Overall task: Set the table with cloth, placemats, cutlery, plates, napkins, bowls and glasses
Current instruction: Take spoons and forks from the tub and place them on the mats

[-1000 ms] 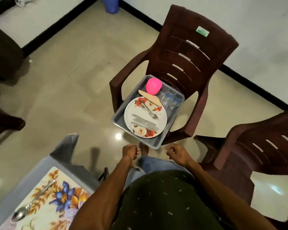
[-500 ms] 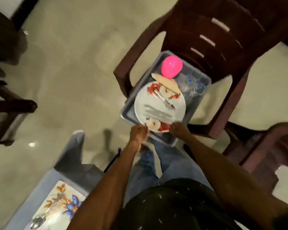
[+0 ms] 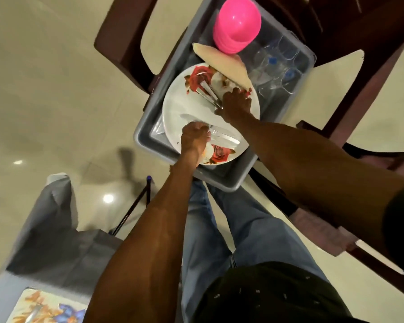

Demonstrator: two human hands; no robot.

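A grey tray point(image 3: 219, 180) sits on a brown plastic chair point(image 3: 117, 40). On it lies a white plate with red roses point(image 3: 175, 101), carrying knives point(image 3: 222, 134) near me and forks point(image 3: 208, 92) at the far side. My left hand point(image 3: 195, 138) is on the knives, fingers curled round them. My right hand point(image 3: 237, 102) reaches the forks, fingers closing on their near ends. Pink bowls point(image 3: 237, 24), a beige folded napkin point(image 3: 222, 61) and clear glasses point(image 3: 275, 68) fill the tray's far part.
The table corner with grey cloth point(image 3: 47, 248) and a floral placemat point(image 3: 49, 308) holding a spoon point(image 3: 32, 317) lies at the lower left. A second brown chair point(image 3: 364, 248) stands at the right. Glossy tiled floor point(image 3: 44, 89) spreads to the left.
I have leaned in over the tray. Both hands moved from the plate's near rim onto the plate: the left onto the knives, the right forward to the forks.
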